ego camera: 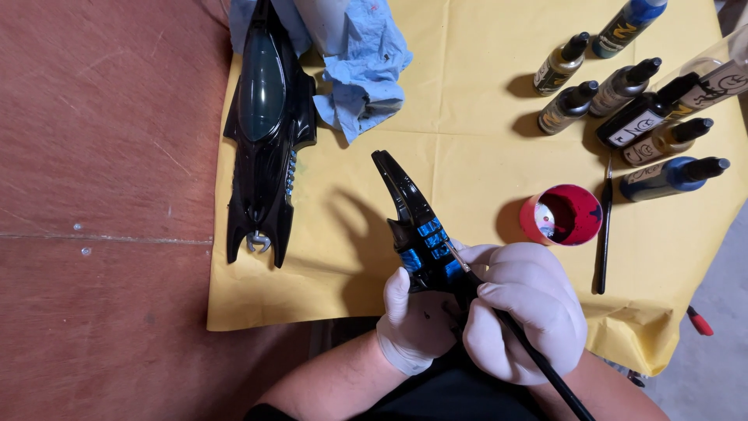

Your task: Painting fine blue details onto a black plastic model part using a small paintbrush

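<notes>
Fingers of the left hand (417,323), gloved, hide the lower end of the black model wing piece (413,218) they grip over the yellow paper (467,140). Its long axis runs diagonally, tip pointing up-left. The gloved right hand (526,312) grasps a paintbrush (538,362), bristles touching the piece's blue panels; the handle is cut off below.

A reddish-brown table (101,156) carries a yellow sheet (467,148), on which lie a black model (265,132), blue cloth (366,62), paint bottles (639,117), red cup (562,215) and brush (604,234).
</notes>
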